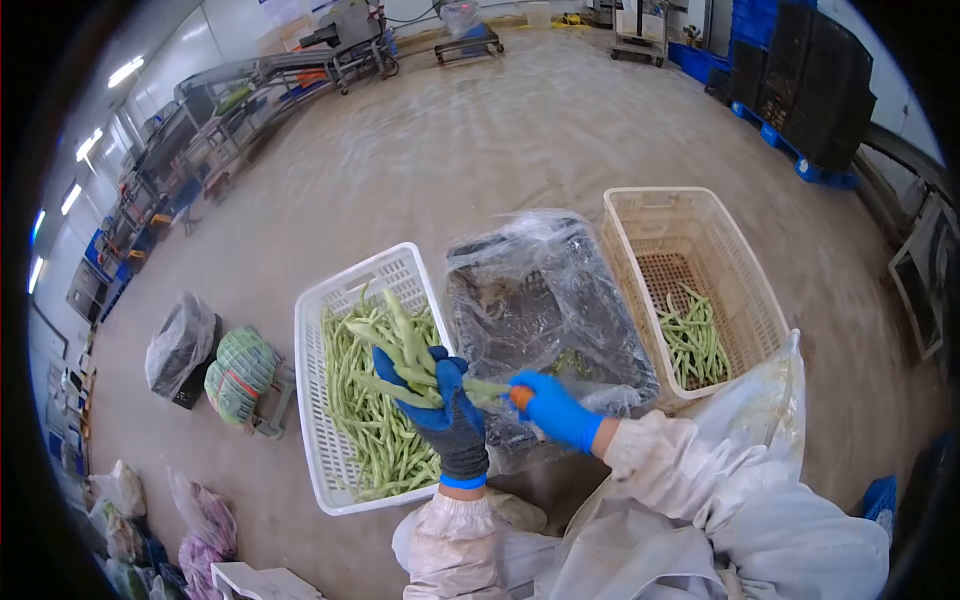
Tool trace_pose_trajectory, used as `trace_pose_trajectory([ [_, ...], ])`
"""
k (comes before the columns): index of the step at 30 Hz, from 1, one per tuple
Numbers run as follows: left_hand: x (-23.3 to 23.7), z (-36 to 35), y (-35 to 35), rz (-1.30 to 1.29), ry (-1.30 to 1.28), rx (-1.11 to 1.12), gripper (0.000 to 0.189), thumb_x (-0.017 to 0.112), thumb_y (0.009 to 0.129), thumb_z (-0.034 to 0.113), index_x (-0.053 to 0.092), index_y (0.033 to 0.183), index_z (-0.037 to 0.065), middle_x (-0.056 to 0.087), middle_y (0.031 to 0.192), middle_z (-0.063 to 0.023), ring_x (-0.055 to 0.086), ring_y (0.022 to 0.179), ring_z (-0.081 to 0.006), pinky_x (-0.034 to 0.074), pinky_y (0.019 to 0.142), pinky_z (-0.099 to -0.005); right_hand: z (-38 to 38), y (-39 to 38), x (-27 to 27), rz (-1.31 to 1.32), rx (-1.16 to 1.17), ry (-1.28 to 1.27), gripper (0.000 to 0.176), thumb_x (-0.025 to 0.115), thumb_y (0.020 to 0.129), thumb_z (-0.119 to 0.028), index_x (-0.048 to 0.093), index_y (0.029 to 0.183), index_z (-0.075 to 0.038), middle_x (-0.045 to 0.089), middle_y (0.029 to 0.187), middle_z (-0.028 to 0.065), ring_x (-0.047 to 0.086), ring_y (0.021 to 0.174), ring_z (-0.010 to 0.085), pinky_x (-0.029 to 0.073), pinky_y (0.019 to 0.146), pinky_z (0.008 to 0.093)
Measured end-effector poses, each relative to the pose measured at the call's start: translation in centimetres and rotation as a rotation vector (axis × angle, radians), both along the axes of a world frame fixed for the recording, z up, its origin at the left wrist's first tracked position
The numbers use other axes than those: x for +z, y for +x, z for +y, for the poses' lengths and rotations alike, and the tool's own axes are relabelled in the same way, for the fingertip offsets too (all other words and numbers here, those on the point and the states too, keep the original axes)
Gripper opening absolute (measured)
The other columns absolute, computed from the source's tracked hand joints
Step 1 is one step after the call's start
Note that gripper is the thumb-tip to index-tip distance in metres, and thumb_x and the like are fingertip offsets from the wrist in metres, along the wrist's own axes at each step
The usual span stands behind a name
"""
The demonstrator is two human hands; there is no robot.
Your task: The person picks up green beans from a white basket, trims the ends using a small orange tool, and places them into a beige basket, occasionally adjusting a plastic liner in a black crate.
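Note:
My left hand (pixel 440 400), in a blue and grey glove, is closed around a bunch of green beans (pixel 405 335). The bunch is held over the right side of a white crate (pixel 305 400), where many loose green beans (pixel 375 435) lie. My right hand (pixel 556 408), in a thin blue glove, is closed on a small orange-handled tool (pixel 521 397); its blade, if any, cannot be made out. A bean (pixel 487 387) reaches from the bunch towards the tool. Below is a black crate (pixel 640 345) lined with clear plastic, with a few green scraps (pixel 572 363) inside.
To the right, a beige crate (pixel 745 265) holds a smaller pile of beans (pixel 692 340). A wrapped green bundle (pixel 240 365) and a plastic-covered black bin (pixel 185 345) stand left. Plastic bags (pixel 205 520) lie front left. Black crates (pixel 815 85) are stacked at the far right.

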State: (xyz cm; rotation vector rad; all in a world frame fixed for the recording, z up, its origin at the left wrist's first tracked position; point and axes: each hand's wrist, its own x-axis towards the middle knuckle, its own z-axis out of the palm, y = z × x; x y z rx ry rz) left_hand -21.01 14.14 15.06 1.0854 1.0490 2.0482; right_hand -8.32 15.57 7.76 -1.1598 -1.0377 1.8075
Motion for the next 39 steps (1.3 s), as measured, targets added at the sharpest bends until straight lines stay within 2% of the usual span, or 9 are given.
trace_pose_trajectory([
  [5, 1.4, 0.0, 2.0, -0.026, 0.063, 0.089, 0.057, 0.055, 0.086, 0.006, 0.029, 0.136, 0.003, 0.054, 0.095, -0.0094, 0.054, 0.078, -0.0162, 0.047, 0.072, -0.0286, 1.4, 0.7, -0.3, 0.08, -0.046, 0.017, 0.015, 0.054, 0.086, -0.011, 0.058, 0.095, 0.0, 0.06, 0.081, 0.0076, 0.057, 0.068, 0.0144, 0.048, 0.061, 0.0287],
  [7, 1.3, 0.6, 0.5, -0.062, 0.055, 0.134, 0.047, 0.055, 0.087, 0.01, 0.036, 0.128, 0.0, 0.054, 0.094, -0.0092, 0.054, 0.078, -0.0162, 0.047, 0.072, -0.0288, 2.2, 2.1, -2.4, -0.66, -0.177, 0.81, 0.014, 0.052, 0.081, -0.004, 0.061, 0.091, -0.001, 0.061, 0.076, 0.0094, 0.055, 0.059, 0.0178, 0.047, 0.056, 0.0338],
  [9, 3.4, 0.6, -0.6, -0.133, 0.081, 0.21, 0.028, 0.055, 0.089, 0.021, 0.051, 0.104, -0.003, 0.054, 0.091, -0.0081, 0.053, 0.08, -0.0152, 0.046, 0.07, -0.0287, 5.9, 6.5, -7.4, -0.367, -0.314, 0.374, 0.015, 0.055, 0.079, -0.006, 0.062, 0.09, -0.001, 0.063, 0.081, 0.0139, 0.06, 0.066, 0.0248, 0.048, 0.06, 0.0391],
  [12, 2.7, 1.1, -3.0, -0.553, 0.0, 0.029, 0.027, 0.055, 0.09, 0.022, 0.053, 0.105, 0.0, 0.054, 0.089, -0.0053, 0.051, 0.082, -0.0126, 0.044, 0.073, -0.0267, 5.6, 8.2, -4.0, -0.351, -0.44, 0.42, 0.018, 0.057, 0.077, -0.007, 0.063, 0.093, -0.002, 0.064, 0.093, 0.018, 0.061, 0.083, 0.0317, 0.048, 0.073, 0.0418],
  [15, -2.6, 2.3, -5.7, -0.908, 0.11, -0.614, 0.023, 0.053, 0.091, 0.018, 0.055, 0.105, -0.001, 0.056, 0.09, -0.0007, 0.049, 0.077, -0.0117, 0.044, 0.073, -0.0259, 5.3, 7.2, 0.6, -0.908, -0.564, 1.101, 0.022, 0.058, 0.078, -0.008, 0.063, 0.099, -0.003, 0.062, 0.103, 0.0188, 0.056, 0.096, 0.0356, 0.044, 0.086, 0.0424],
  [17, -2.4, 2.3, -4.6, -1.032, 0.101, -0.646, 0.024, 0.053, 0.091, 0.017, 0.055, 0.106, -0.001, 0.056, 0.091, -0.0011, 0.049, 0.077, -0.0115, 0.044, 0.074, -0.0253, 3.6, 6.5, 4.7, -0.849, -0.21, 1.188, 0.027, 0.058, 0.079, -0.005, 0.061, 0.106, -0.005, 0.06, 0.108, 0.0174, 0.053, 0.102, 0.0364, 0.041, 0.093, 0.0423],
  [20, -2.5, 2.6, -4.3, -1.15, 0.143, -0.745, 0.032, 0.052, 0.092, 0.016, 0.05, 0.118, -0.002, 0.058, 0.093, -0.0023, 0.049, 0.077, -0.0115, 0.044, 0.075, -0.0232, 1.7, 3.4, 8.2, -0.776, -0.296, 1.325, 0.027, 0.059, 0.08, -0.008, 0.061, 0.107, -0.006, 0.061, 0.102, 0.0167, 0.055, 0.097, 0.0364, 0.044, 0.086, 0.0422],
  [23, -1.4, 2.1, -3.8, -1.092, 0.126, -0.722, 0.044, 0.052, 0.091, 0.02, 0.041, 0.131, 0.004, 0.051, 0.088, 0.0026, 0.046, 0.076, -0.009, 0.041, 0.073, -0.0259, -0.1, 1.5, 10.4, -0.469, -0.114, 1.134, 0.024, 0.059, 0.08, -0.01, 0.061, 0.103, -0.004, 0.06, 0.095, 0.0153, 0.057, 0.089, 0.0339, 0.047, 0.077, 0.0403],
  [39, -0.5, 1.2, -3.7, -1.031, 0.146, -0.677, 0.048, 0.052, 0.091, 0.022, 0.038, 0.136, 0.013, 0.051, 0.094, 0.0037, 0.045, 0.08, -0.0103, 0.041, 0.074, -0.0268, -1.9, -1.3, 9.2, -0.466, 0.269, 0.837, 0.019, 0.052, 0.087, -0.018, 0.058, 0.096, -0.003, 0.06, 0.083, 0.022, 0.058, 0.077, 0.0398, 0.046, 0.065, 0.0462],
])
